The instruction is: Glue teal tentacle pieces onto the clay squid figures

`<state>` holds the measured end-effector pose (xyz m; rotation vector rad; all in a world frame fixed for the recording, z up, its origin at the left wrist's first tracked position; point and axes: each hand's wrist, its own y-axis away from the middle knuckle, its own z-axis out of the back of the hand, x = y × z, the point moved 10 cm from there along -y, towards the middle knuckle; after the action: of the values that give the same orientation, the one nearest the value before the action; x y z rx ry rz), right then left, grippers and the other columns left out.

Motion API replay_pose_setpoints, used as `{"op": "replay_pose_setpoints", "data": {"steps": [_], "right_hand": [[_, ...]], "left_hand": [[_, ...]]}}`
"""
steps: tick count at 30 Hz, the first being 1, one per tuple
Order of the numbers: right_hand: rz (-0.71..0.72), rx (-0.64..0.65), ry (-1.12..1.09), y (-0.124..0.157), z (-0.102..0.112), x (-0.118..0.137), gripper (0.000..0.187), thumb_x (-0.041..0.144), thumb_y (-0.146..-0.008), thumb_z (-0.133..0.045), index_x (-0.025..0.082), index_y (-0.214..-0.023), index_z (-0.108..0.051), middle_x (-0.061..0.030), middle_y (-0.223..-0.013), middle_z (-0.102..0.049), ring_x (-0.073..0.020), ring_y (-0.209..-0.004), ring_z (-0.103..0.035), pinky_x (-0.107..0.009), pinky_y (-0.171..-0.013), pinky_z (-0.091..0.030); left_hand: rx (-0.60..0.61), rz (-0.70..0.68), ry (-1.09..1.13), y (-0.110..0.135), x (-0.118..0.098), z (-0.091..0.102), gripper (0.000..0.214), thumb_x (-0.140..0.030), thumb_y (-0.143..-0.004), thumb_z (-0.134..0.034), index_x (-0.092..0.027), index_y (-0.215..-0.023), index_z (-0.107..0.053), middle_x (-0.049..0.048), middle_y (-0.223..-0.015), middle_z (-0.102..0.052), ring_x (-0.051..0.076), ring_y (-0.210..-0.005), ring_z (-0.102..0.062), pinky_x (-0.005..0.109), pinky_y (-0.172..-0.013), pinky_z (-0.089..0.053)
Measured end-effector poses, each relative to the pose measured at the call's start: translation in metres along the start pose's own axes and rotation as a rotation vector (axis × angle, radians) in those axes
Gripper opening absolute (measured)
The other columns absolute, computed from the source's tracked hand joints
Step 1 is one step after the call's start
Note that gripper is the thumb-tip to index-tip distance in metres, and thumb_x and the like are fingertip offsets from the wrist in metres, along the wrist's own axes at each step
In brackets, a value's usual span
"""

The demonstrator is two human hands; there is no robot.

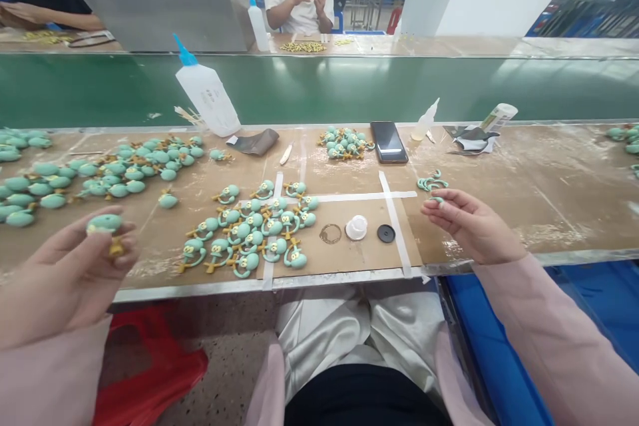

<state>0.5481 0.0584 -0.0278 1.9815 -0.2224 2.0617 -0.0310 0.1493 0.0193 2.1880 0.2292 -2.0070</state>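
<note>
The likeliest trouble lay in the small teal curl (436, 200) at the right hand (472, 225): it sat right at the fingertips, where a loose grip could have let it drop among the other curls (432, 182) on the bench (559, 193). The right hand's fingers were extended and fairly close together, with the thumb and forefinger seeming to pinch the curl, though how firmly I could not tell. The left hand (70, 273) was curled, its thumb and fingers gripping a teal figure (104, 223) above the bench's near edge. Too hard a squeeze might have marked the soft-looking body or bent its thin yellow limb (116, 247), and a drop could have sent it into the crowded figures (244, 233) on the brown board (349, 249) between the hands.

Pale dust and smears on the bench were another risk — grit could have clung to the smooth teal surfaces. The held figure had a rounded, matte body, slightly blurred, with a small dark spot on top and yellow showing below. Its details were partly hidden by the fingers — I could not make out its underside.
</note>
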Motion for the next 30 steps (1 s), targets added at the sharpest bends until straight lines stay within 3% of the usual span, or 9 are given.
{"op": "replay_pose_setpoints", "data": {"steps": [4, 6, 9, 11, 14, 18, 25, 28, 30], "right_hand": [[-0.020, 0.049, -0.122, 0.017, -0.023, 0.005, 0.039, 0.043, -0.074, -0.080, 0.021, -0.101, -0.063, -0.0047, -0.090, -0.071, -0.0178, -0.087, -0.069, -0.032, -0.079, -0.056], [-0.005, 0.085, -0.177, 0.024, -0.037, 0.009, 0.032, 0.041, -0.078, -0.076, 0.018, -0.098, -0.063, -0.0025, -0.076, -0.067, -0.0135, -0.072, -0.065, -0.026, -0.068, -0.052], [-0.003, 0.186, -0.215, 0.038, -0.064, 0.015, 0.027, 0.042, -0.084, -0.070, 0.017, -0.091, -0.063, 0.0035, -0.058, -0.050, -0.0078, -0.053, -0.044, -0.021, -0.052, -0.037], [-0.015, 0.295, -0.269, 0.049, -0.086, 0.020, 0.026, 0.042, -0.087, -0.066, 0.017, -0.088, -0.062, 0.0045, -0.058, -0.042, -0.0077, -0.053, -0.035, -0.022, -0.052, -0.030], [0.009, 0.482, -0.353, 0.068, -0.116, 0.032, 0.021, 0.039, -0.091, -0.061, 0.018, -0.088, -0.061, 0.0019, -0.067, -0.043, -0.0103, -0.061, -0.037, -0.025, -0.060, -0.031], [0.048, 0.663, -0.348, 0.086, -0.136, 0.039, 0.016, 0.033, -0.095, -0.054, 0.019, -0.090, -0.060, -0.0013, -0.079, -0.049, -0.0132, -0.074, -0.046, -0.028, -0.070, -0.036], [0.062, 0.884, -0.334, 0.107, -0.156, 0.048, 0.013, 0.029, -0.097, -0.053, 0.018, -0.093, -0.060, -0.0028, -0.085, -0.054, -0.0143, -0.080, -0.057, -0.030, -0.076, -0.044], [0.003, 0.814, -0.365, 0.103, -0.156, 0.043, 0.016, 0.029, -0.094, -0.059, 0.023, -0.109, -0.056, -0.0012, -0.089, -0.055, -0.0125, -0.078, -0.058, -0.027, -0.072, -0.045], [-0.011, 0.695, -0.371, 0.097, -0.152, 0.037, 0.027, 0.033, -0.090, -0.065, 0.025, -0.115, -0.056, -0.0010, -0.092, -0.055, -0.0119, -0.079, -0.057, -0.025, -0.071, -0.045]], "left_hand": [[0.175, 0.076, -0.019, 0.063, 0.005, -0.068, 0.037, -0.040, -0.059, -0.085, -0.031, -0.093, -0.077, -0.0004, -0.077, -0.068, 0.012, -0.054, -0.048, 0.021, -0.041, -0.048], [0.373, 0.150, 0.026, 0.096, 0.015, -0.117, 0.031, -0.039, -0.067, -0.080, -0.028, -0.096, -0.076, 0.0037, -0.080, -0.067, 0.013, -0.056, -0.051, 0.025, -0.049, -0.050], [0.784, 0.236, 0.246, 0.145, 0.028, -0.200, 0.030, -0.036, -0.075, -0.077, -0.025, -0.102, -0.072, 0.0050, -0.079, -0.066, 0.014, -0.062, -0.057, 0.025, -0.057, -0.049], [0.946, 0.289, 0.368, 0.166, 0.037, -0.240, 0.027, -0.030, -0.078, -0.075, -0.023, -0.103, -0.071, 0.0069, -0.091, -0.068, 0.014, -0.071, -0.061, 0.026, -0.066, -0.050], [1.062, 0.357, 0.438, 0.185, 0.052, -0.276, 0.028, -0.027, -0.077, -0.076, -0.019, -0.103, -0.071, 0.0132, -0.125, -0.061, 0.019, -0.092, -0.063, 0.029, -0.078, -0.051], [1.156, 0.440, 0.542, 0.201, 0.060, -0.291, 0.030, -0.028, -0.076, -0.077, -0.019, -0.104, -0.071, 0.0119, -0.117, -0.064, 0.020, -0.094, -0.064, 0.029, -0.079, -0.050], [1.233, 0.527, 0.607, 0.216, 0.057, -0.286, 0.029, -0.023, -0.072, -0.080, -0.018, -0.100, -0.070, 0.0065, -0.091, -0.068, 0.013, -0.070, -0.063, 0.025, -0.069, -0.050], [1.203, 0.387, 0.475, 0.209, 0.050, -0.282, 0.027, -0.021, -0.075, -0.078, -0.019, -0.100, -0.070, 0.0067, -0.094, -0.068, 0.014, -0.072, -0.064, 0.027, -0.070, -0.051], [1.141, 0.148, 0.298, 0.198, 0.039, -0.276, 0.025, -0.020, -0.077, -0.076, -0.020, -0.102, -0.069, 0.0069, -0.096, -0.067, 0.016, -0.078, -0.064, 0.029, -0.076, -0.052]]}}
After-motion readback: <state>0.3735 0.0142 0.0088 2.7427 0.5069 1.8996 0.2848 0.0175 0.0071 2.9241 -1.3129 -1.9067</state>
